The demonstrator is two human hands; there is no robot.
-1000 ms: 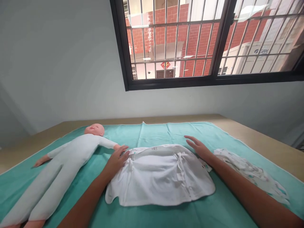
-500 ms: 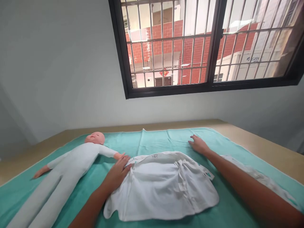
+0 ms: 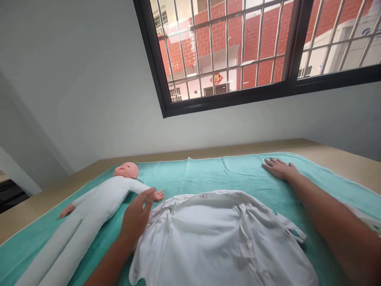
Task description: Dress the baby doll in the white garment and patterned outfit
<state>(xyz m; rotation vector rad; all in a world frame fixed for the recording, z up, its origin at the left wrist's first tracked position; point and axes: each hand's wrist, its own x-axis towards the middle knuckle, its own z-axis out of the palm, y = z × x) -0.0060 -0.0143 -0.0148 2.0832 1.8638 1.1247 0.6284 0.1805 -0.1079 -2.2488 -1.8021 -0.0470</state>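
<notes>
A white baby garment with a small printed label at its neck lies spread between my arms. My left hand is over the gap between the garment and a baby doll. Its fingers are stretched out by the doll's hand; I cannot tell whether they touch it. The doll lies on its back to the left, in a white body, one arm pointing at the garment. Farther right, my right hand lies flat with fingers spread on a teal sheet, beyond the garment's sleeve.
The sheet covers a tan tabletop whose edge shows at the back and right. Another white cloth lies partly hidden beyond my right forearm. Behind the table are a grey wall and a barred, dark-framed window.
My left hand has lifted off the garment's left edge. My right hand has shifted right and flattened on the sheet. The view has tilted and moved closer to the garment.
</notes>
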